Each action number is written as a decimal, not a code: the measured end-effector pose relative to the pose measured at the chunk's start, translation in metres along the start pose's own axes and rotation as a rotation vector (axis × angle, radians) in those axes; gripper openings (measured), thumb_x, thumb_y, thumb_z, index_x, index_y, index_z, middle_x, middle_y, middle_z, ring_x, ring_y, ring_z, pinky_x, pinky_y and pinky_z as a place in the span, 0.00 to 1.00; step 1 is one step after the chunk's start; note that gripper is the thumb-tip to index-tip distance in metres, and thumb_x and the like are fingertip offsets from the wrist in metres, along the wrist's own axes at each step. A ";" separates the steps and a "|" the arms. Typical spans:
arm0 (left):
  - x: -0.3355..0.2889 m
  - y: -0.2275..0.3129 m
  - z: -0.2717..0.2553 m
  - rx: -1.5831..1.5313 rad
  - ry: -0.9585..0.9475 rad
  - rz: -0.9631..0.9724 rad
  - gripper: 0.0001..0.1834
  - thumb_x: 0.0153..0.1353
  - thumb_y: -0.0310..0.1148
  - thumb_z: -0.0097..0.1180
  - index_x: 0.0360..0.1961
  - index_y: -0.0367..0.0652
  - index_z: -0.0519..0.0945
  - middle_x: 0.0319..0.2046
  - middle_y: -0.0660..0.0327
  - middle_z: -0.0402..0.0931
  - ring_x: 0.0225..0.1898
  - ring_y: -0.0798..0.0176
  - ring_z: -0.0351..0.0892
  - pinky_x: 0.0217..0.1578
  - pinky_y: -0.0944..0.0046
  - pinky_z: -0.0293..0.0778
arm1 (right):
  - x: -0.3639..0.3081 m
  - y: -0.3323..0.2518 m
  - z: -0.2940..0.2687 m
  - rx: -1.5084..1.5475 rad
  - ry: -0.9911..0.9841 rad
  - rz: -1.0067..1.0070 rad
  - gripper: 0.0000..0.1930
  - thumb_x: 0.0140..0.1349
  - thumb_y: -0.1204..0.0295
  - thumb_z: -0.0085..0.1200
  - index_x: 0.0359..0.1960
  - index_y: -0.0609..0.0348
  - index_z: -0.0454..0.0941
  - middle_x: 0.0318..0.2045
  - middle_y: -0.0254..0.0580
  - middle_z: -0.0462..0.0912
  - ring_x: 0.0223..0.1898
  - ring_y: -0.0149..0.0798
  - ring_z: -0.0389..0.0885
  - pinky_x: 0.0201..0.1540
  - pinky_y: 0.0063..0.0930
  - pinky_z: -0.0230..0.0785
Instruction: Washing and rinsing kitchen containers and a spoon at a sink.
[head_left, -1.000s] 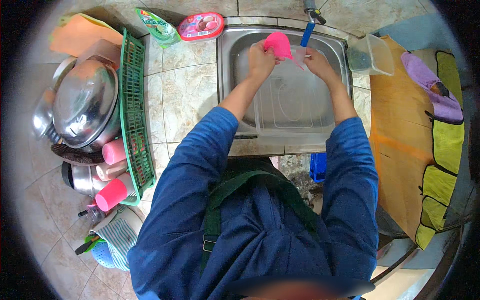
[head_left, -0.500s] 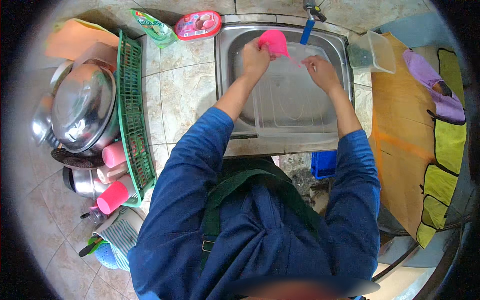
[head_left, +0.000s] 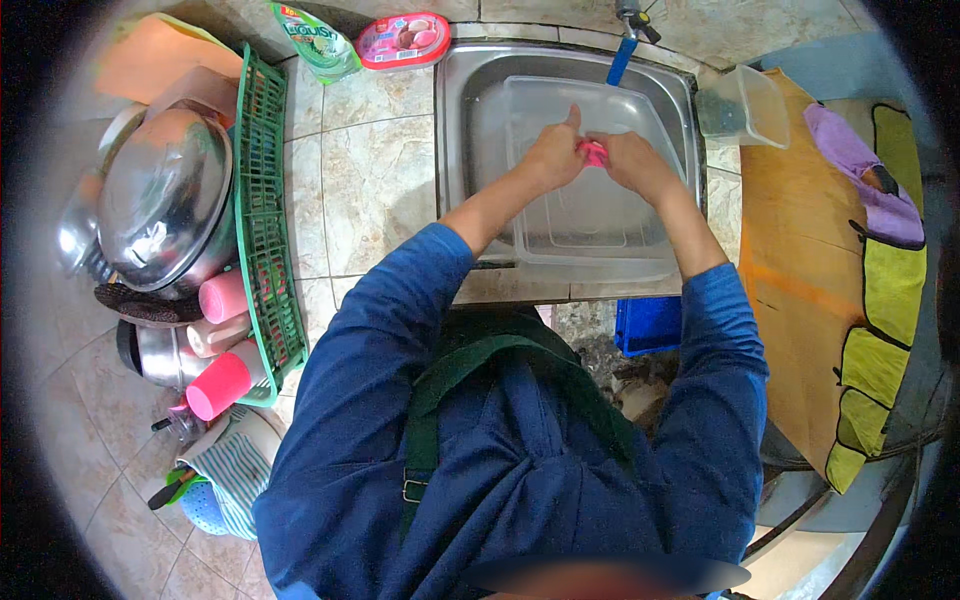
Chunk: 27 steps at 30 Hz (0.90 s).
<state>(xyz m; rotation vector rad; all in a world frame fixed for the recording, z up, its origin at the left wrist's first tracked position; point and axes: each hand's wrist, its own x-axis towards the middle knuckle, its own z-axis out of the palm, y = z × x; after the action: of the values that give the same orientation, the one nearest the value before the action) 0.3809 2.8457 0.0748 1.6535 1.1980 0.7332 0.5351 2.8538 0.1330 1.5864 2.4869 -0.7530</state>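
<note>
Over the sink (head_left: pixel 452 150), both of my hands close on a crumpled, soft pink piece that looks like a cloth (head_left: pixel 594 154). My left hand (head_left: pixel 555 153) grips it from the left with the thumb sticking up. Curled around its other side is my right hand (head_left: pixel 632 163). Only a small pink part shows between the fingers; the rest is hidden. Below the hands, a large translucent plastic container or lid (head_left: pixel 590 267) sits in the sink, its near edge resting over the sink's front rim.
A blue-tipped faucet (head_left: pixel 622 62) is at the back. Left stand a green pouch (head_left: pixel 318 45), a pink-lidded tub (head_left: pixel 403 41) and a green basket (head_left: pixel 262 200) of pots and pink cups. A clear container (head_left: pixel 745 107) and a wooden board (head_left: pixel 800 270) are at right.
The pink piece hung spread from my left hand near the back of the sink, my right hand apart. Now both hands have come nearer and together, and it is bunched between them.
</note>
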 end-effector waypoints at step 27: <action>-0.100 0.014 -0.050 -0.331 0.200 -0.143 0.36 0.56 0.28 0.54 0.63 0.37 0.51 0.57 0.43 0.63 0.37 0.63 0.78 0.35 0.65 0.74 | 0.027 0.066 0.037 1.653 -0.057 0.435 0.09 0.63 0.68 0.45 0.43 0.56 0.69 0.36 0.39 0.79 0.38 0.40 0.79 0.43 0.37 0.71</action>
<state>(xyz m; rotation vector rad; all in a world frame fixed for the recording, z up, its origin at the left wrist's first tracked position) 0.3089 2.7679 0.1127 1.2321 1.2437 0.9660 0.5742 2.8822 0.0684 2.0370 0.9819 -2.9394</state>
